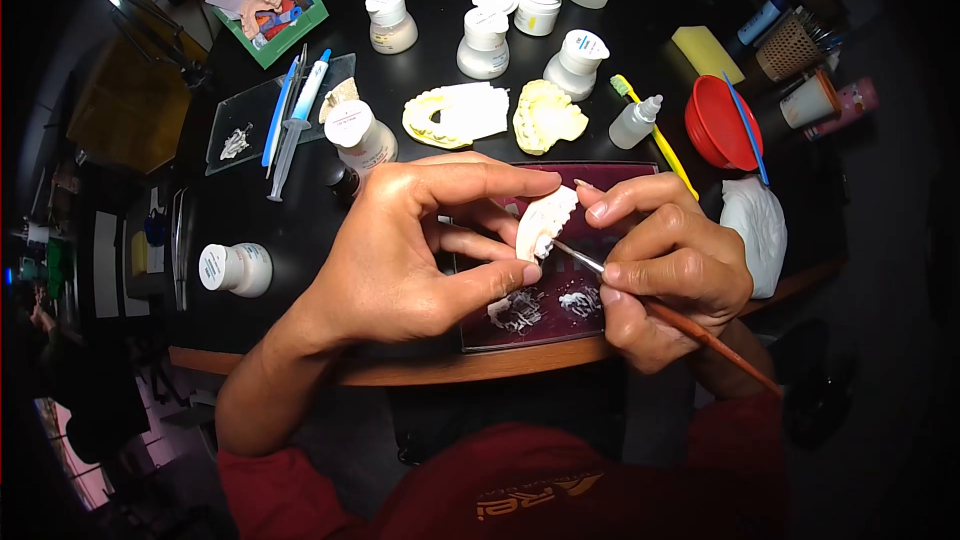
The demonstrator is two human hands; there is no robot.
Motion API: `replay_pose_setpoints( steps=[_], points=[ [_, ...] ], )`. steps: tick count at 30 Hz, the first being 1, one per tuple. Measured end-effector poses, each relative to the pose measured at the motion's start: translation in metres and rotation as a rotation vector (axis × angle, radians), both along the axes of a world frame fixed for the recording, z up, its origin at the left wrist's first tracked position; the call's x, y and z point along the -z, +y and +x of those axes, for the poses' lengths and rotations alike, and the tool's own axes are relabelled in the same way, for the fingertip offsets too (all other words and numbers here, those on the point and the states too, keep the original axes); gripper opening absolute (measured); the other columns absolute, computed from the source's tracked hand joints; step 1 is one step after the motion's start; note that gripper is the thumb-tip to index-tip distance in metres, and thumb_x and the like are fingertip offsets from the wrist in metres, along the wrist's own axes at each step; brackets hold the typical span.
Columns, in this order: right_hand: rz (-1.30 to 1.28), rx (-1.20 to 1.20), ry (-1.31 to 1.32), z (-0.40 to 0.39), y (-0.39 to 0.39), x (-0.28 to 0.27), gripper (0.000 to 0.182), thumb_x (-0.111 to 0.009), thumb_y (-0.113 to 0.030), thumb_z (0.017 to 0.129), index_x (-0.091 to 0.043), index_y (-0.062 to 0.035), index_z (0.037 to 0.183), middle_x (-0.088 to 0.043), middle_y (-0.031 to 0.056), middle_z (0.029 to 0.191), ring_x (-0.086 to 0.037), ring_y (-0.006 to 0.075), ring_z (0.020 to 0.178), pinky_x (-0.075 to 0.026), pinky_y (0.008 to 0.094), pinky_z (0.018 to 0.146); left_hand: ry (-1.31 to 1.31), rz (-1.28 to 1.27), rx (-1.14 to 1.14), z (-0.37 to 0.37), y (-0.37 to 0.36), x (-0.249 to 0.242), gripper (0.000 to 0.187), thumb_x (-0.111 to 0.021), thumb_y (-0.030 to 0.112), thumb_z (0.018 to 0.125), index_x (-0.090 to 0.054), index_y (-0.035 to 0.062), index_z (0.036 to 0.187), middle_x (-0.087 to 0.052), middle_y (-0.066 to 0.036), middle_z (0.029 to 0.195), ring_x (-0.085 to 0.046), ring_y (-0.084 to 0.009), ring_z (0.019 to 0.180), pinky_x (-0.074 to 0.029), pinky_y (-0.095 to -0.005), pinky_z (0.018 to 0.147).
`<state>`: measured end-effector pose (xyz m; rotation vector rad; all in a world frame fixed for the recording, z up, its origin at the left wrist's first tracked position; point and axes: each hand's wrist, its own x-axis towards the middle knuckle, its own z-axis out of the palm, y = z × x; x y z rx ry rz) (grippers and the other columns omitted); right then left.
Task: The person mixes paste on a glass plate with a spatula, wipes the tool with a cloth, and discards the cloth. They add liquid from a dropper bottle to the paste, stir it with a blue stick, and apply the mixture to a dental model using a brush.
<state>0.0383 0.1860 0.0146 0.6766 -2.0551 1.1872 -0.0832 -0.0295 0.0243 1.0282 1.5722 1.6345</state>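
My left hand (410,240) grips a whitish dental model (545,223) between thumb and fingers, holding it up above the table. In my right hand (675,265) is a fine paintbrush (690,328) with a reddish-brown handle, held like a pen. Its tip meets the model's lower right side, near a small bright white patch. Beneath both hands lies a dark maroon mixing slab (540,338), partly hidden by them. Two smeared heaps of white paste (516,311) show on the slab near its front edge.
Beyond my hands stand several powder jars (391,22), two yellowish dental casts (455,115), a dropper bottle (636,122) and a red bowl (722,122). A glass plate with a syringe (297,130) lies left. A crumpled white tissue (755,235) sits right, near the wooden table edge (440,372).
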Motion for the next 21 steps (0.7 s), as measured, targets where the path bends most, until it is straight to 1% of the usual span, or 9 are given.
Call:
replay_pose_setpoints(
  steps=[3, 8, 12, 15, 17, 18, 20, 21],
  points=[
    [-0.011, -0.041, -0.055, 0.0042, 0.003, 0.0003, 0.022, -0.065, 0.007, 0.074, -0.068, -0.0008, 0.094, -0.065, 0.0111, 0.082, -0.067, 0.0337, 0.101, -0.062, 0.0582, 0.098, -0.066, -0.011, 0.024, -0.0007, -0.0008, -0.0012, 0.055, -0.074, -0.017, 0.084, -0.063, -0.0104, 0.137, -0.066, -0.02, 0.129, -0.07, -0.0216, 0.112, -0.065, -0.0328, 0.094],
    [0.046, -0.052, -0.066, 0.0039, 0.005, -0.0016, 0.023, -0.065, 0.007, 0.076, -0.067, -0.0009, 0.097, -0.065, 0.0114, 0.085, -0.066, 0.0332, 0.104, -0.061, 0.0584, 0.099, -0.128, -0.027, 0.051, -0.0012, -0.0009, -0.0012, 0.054, -0.071, -0.019, 0.086, -0.061, -0.0123, 0.139, -0.066, -0.021, 0.13, -0.071, -0.0237, 0.115, -0.065, -0.0324, 0.094],
    [0.021, -0.042, -0.067, 0.0048, 0.0034, -0.0006, 0.023, -0.066, 0.007, 0.075, -0.068, -0.001, 0.096, -0.065, 0.0114, 0.084, -0.066, 0.0335, 0.104, -0.062, 0.0586, 0.098, -0.109, -0.01, 0.04, -0.0006, -0.0003, 0.0001, 0.052, -0.073, -0.017, 0.086, -0.062, -0.0128, 0.137, -0.067, -0.021, 0.128, -0.072, -0.0233, 0.112, -0.065, -0.0319, 0.092],
    [0.025, -0.035, -0.077, 0.0054, 0.0034, -0.0003, 0.023, -0.067, 0.008, 0.075, -0.068, -0.0009, 0.096, -0.065, 0.0113, 0.083, -0.066, 0.0339, 0.103, -0.063, 0.0585, 0.097, -0.096, -0.015, 0.035, -0.0012, 0.0002, -0.0006, 0.052, -0.075, -0.015, 0.085, -0.063, -0.013, 0.135, -0.067, -0.021, 0.125, -0.073, -0.0227, 0.109, -0.066, -0.0314, 0.09],
    [0.01, -0.019, -0.03, 0.001, 0.0015, 0.0009, 0.025, -0.069, 0.007, 0.068, -0.07, -0.0009, 0.091, -0.066, 0.0091, 0.079, -0.07, 0.0346, 0.098, -0.062, 0.0489, 0.087, -0.074, -0.021, 0.029, -0.0016, 0.0002, 0.0007, 0.052, -0.077, -0.015, 0.084, -0.064, -0.0132, 0.134, -0.067, -0.02, 0.124, -0.074, -0.0223, 0.107, -0.066, -0.0312, 0.089],
    [0.002, -0.012, -0.007, -0.0006, 0.0007, 0.0016, 0.025, -0.071, 0.007, 0.064, -0.072, -0.0009, 0.088, -0.066, 0.008, 0.077, -0.073, 0.0349, 0.096, -0.062, 0.0441, 0.082, -0.079, -0.013, 0.015, -0.0016, 0.0002, 0.0018, 0.05, -0.078, -0.013, 0.084, -0.065, -0.0125, 0.132, -0.068, -0.019, 0.119, -0.074, -0.0203, 0.104, -0.066, -0.0291, 0.086],
    [0.022, -0.014, -0.019, -0.0003, 0.0012, 0.0008, 0.026, -0.071, 0.007, 0.064, -0.072, -0.0011, 0.088, -0.066, 0.008, 0.077, -0.073, 0.0351, 0.096, -0.062, 0.044, 0.082, -0.087, 0.003, -0.011, -0.0013, 0.001, 0.004, 0.045, -0.079, -0.01, 0.083, -0.069, -0.0111, 0.126, -0.069, -0.016, 0.11, -0.075, -0.0163, 0.098, -0.065, -0.0249, 0.08],
    [0.033, -0.014, -0.024, 0.0, 0.0014, 0.0002, 0.026, -0.071, 0.007, 0.064, -0.072, -0.0012, 0.088, -0.066, 0.008, 0.077, -0.073, 0.0352, 0.096, -0.062, 0.0439, 0.082, -0.1, 0.003, -0.01, -0.0012, 0.0011, 0.0041, 0.045, -0.08, -0.009, 0.083, -0.069, -0.0112, 0.126, -0.069, -0.016, 0.11, -0.075, -0.0162, 0.097, -0.065, -0.025, 0.08]
  ],
)
